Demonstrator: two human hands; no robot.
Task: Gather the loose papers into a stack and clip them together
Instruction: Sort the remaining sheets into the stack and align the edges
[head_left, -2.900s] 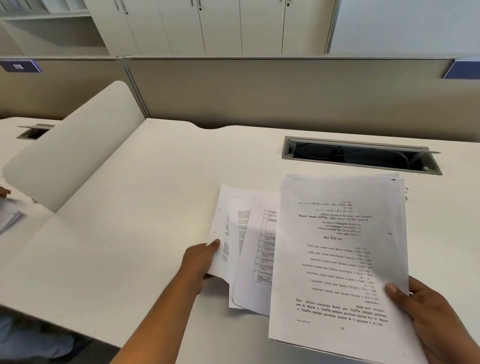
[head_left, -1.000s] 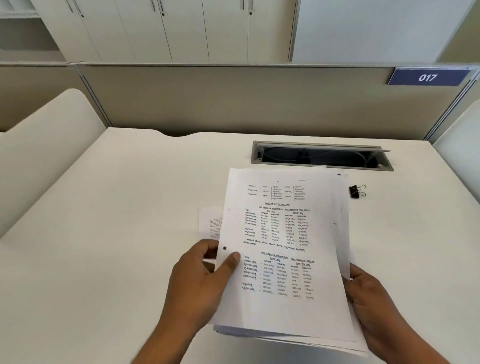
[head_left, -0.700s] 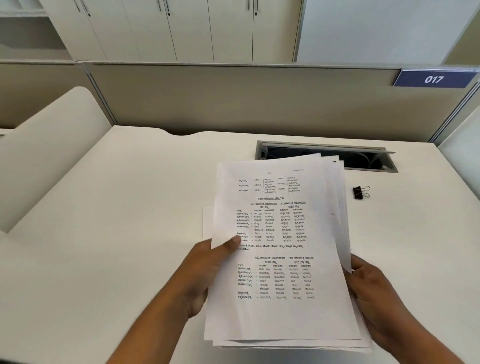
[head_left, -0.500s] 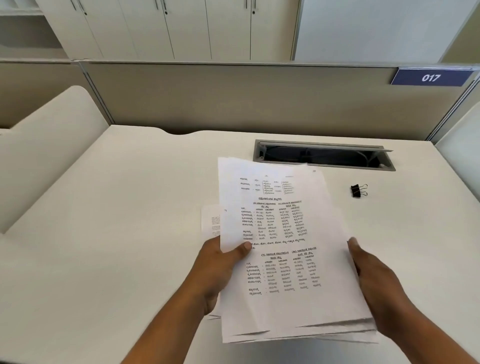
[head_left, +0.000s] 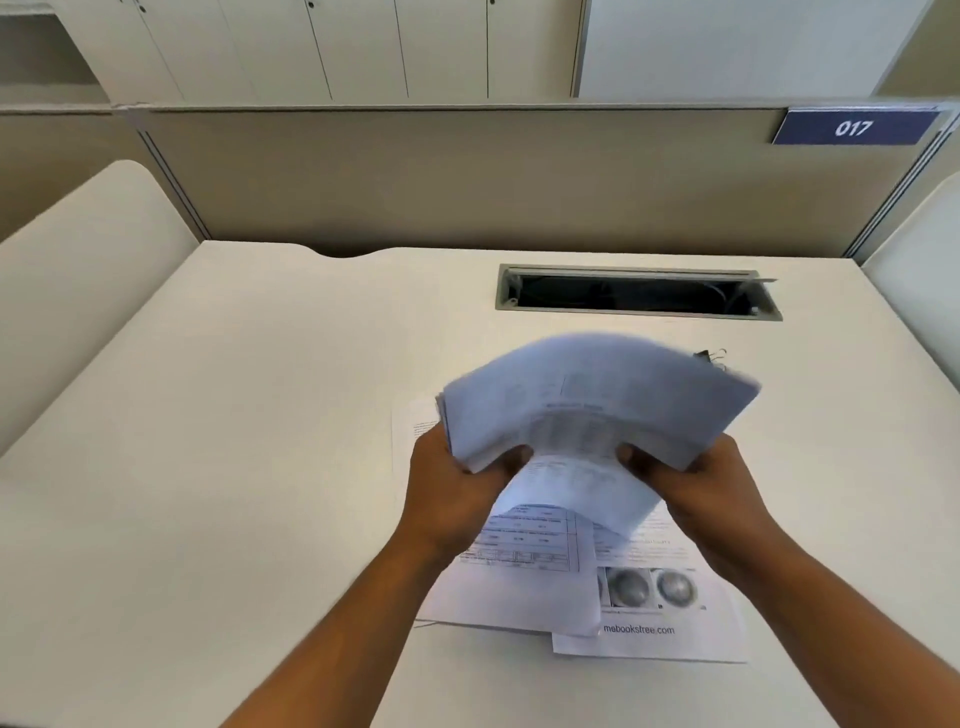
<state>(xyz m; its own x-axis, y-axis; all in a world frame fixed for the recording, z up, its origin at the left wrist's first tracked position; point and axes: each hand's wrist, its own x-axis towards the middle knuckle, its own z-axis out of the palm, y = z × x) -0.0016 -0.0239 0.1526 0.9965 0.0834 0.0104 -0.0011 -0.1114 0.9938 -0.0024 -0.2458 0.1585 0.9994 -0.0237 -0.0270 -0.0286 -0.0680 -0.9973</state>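
Desk (head_left: 234, 467): left hand (head_left: 452, 499), right hand (head_left: 696, 493) grip one stack (head_left: 597, 400); one clip (head_left: 709, 357).

One curved bundle of white printed papers (head_left: 597, 400), at least two loose white printed sheets (head_left: 519, 597), one small black binder clip (head_left: 707, 357), one blue rectangular sign (head_left: 854, 127), two hands: left hand (head_left: 452, 488), right hand (head_left: 711, 499).

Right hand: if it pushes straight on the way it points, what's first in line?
The bent paper stack it grips; the right hand points forward-left into it. Beyond looks like bare desk, depth unclear.
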